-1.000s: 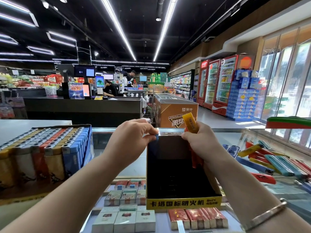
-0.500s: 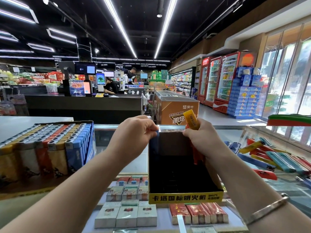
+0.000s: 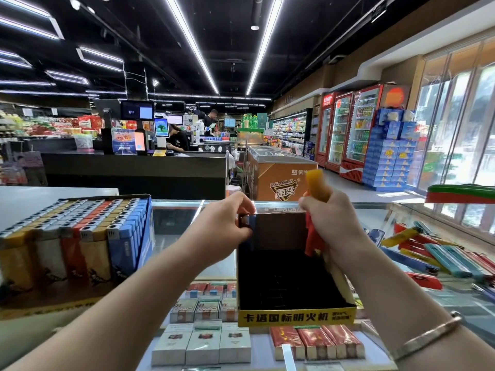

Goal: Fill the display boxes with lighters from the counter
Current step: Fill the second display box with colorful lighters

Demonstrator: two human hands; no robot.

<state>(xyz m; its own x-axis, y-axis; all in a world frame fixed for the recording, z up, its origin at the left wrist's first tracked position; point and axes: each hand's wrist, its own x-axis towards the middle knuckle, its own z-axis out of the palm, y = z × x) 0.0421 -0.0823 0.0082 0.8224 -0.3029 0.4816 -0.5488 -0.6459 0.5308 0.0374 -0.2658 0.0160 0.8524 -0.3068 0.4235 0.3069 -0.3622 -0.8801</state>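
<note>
A black display box (image 3: 289,287) with a yellow front strip stands on the glass counter, its inside almost bare. My left hand (image 3: 222,226) pinches a blue lighter (image 3: 250,223) upright at the box's back left corner. My right hand (image 3: 334,223) grips a yellow lighter (image 3: 316,183) sticking up and a red lighter (image 3: 312,236) pointing down into the box's back right side. A heap of loose lighters (image 3: 434,255) in red, blue, yellow and teal lies on the counter to the right. A full display box (image 3: 69,245) of upright lighters stands at the left.
Cigarette packs (image 3: 203,346) lie under the glass counter top (image 3: 174,236). A red and green object (image 3: 460,194) sits at the far right edge. Beyond the counter are a checkout desk (image 3: 134,170), an ice-cream freezer (image 3: 278,172) and drink fridges (image 3: 348,129).
The blue lighter in my left hand has sunk a little at the box's back left corner. My right hand has tilted slightly, still gripping its lighters.
</note>
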